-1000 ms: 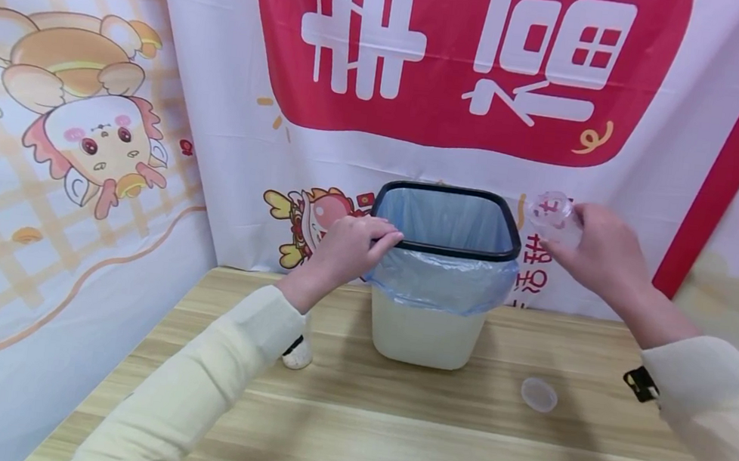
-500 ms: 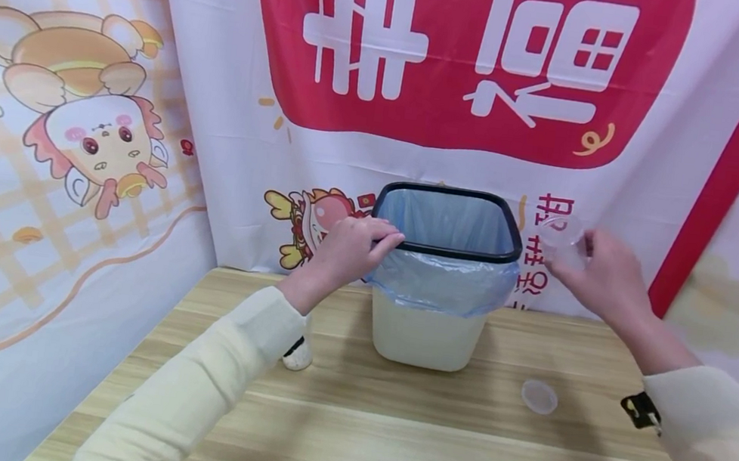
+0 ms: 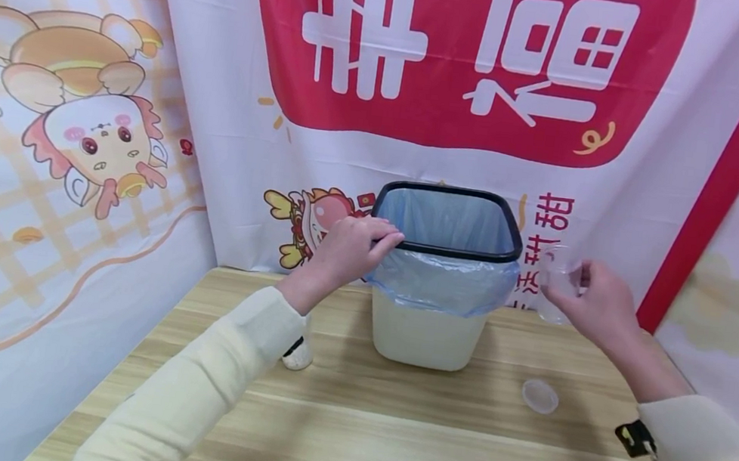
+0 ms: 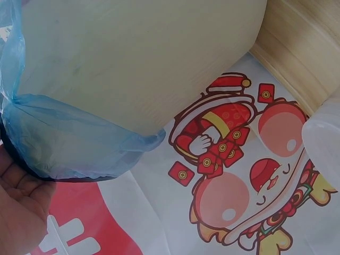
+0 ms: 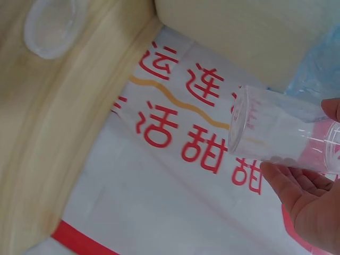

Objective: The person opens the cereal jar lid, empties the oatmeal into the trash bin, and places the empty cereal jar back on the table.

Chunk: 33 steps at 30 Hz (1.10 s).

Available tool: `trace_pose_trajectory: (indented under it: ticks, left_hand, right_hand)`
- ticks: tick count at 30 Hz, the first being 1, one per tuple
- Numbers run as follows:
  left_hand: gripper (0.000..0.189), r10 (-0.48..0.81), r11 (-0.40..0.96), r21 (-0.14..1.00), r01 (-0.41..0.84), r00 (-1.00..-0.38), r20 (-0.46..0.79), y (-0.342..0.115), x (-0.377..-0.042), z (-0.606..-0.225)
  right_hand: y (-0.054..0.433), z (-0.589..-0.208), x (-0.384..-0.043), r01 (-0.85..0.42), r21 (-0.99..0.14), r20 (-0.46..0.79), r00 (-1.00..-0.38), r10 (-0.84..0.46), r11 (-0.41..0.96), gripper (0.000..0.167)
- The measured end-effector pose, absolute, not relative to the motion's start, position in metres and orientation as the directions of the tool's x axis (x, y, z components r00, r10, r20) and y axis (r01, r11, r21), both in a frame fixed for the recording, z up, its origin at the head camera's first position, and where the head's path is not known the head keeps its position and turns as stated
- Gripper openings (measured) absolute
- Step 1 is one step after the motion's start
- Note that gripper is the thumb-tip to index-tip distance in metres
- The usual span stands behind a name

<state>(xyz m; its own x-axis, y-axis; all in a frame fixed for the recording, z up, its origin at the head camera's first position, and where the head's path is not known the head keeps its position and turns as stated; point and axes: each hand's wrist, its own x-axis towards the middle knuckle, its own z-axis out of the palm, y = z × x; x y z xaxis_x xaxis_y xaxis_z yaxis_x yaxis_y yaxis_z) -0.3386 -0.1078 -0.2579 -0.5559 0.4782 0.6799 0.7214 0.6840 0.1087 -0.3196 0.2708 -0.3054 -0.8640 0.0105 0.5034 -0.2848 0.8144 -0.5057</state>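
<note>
Two hands, both clamped on something: L hand grips the front-left corner of the black rim on the bin; R hand has thumb + fingers round a clear jar, held off the worktop, right of the bin and seen against the worktop's far edge.

Risks, as I judge it: jar's smooth and held toward one end, so a loose pinch could let it slip & drop at or past the far edge. Leaning on one rim corner could tip the bin (prob. light) or drag the blue liner off. Black tag hanging from R cuff might snag. Clear disc, prob. a lid, lies flat toward the worktop's right side; see-through, so easily missed & knocked.

Views: only head looks into the bin's mouth. L wrist shows L hand's fingers tucked under the rim and liner bunched to a tail beneath, both hidden from head. R wrist gives the jar's side, round end toward the worktop, neck nr the palm; head has R hand partly blocking it. White item by the L sleeve: mostly covered in head, can't ID.
</note>
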Motion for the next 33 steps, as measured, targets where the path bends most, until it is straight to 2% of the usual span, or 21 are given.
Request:
trace_pose_trajectory:
  ticks: [14, 33]
  left_hand:
    - [0.026, 0.474, 0.687, 0.124, 0.716, -0.571, 0.670, -0.109, -0.339, -0.258]
    - [0.026, 0.478, 0.691, 0.115, 0.714, -0.570, 0.669, -0.108, -0.337, -0.257]
  right_hand:
    - [0.270, -0.342, -0.313, -0.270, -0.600, 0.435, -0.900, 0.024, 0.753, 0.064]
    - [0.265, -0.387, -0.304, -0.302, -0.671, 0.420, -0.908, 0.011, 0.677, 0.059]
